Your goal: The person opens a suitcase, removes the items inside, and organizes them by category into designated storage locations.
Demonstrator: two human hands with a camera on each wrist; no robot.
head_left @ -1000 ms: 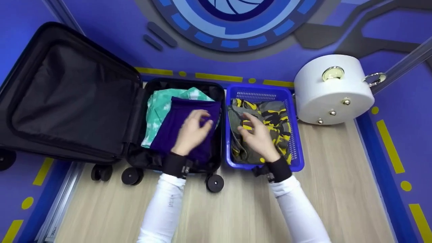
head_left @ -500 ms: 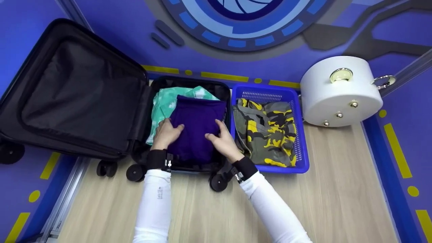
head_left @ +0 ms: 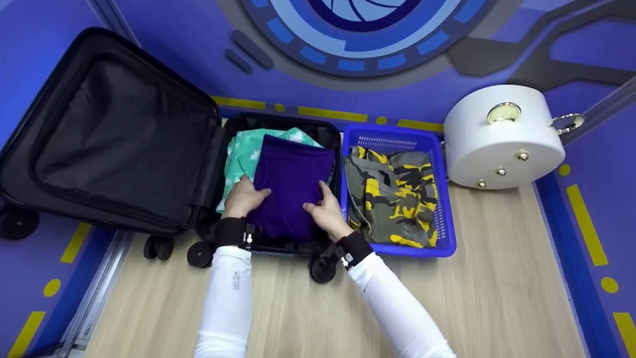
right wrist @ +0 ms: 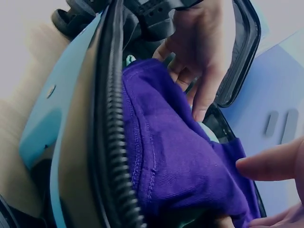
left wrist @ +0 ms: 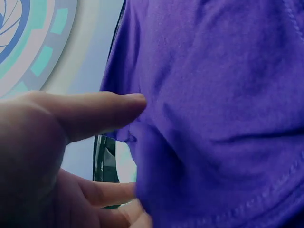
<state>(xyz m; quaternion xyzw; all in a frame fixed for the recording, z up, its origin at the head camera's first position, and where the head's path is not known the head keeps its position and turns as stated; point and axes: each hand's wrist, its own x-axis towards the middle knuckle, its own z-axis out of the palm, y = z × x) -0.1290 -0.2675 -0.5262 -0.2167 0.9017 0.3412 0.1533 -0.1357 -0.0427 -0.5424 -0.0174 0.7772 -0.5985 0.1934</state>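
Note:
A folded purple garment lies on a teal-and-white tie-dye garment in the black suitcase. My left hand grips the purple garment's left edge, and in the left wrist view the thumb rests on top while the fingers go beneath. On the opposite edge my right hand holds it the same way. The right wrist view shows the right thumb over the purple cloth, with other fingers partly hidden below it.
The suitcase's lid stands open on the left against the wall. A blue basket with a folded camouflage garment in yellow, grey and black stands right beside the case. Further right sits a white round-ended case with gold fittings.
Both hands have moved left and down: the right came from over the basket to the purple garment's right edge, the left to its left edge. The garment has shifted slightly since.

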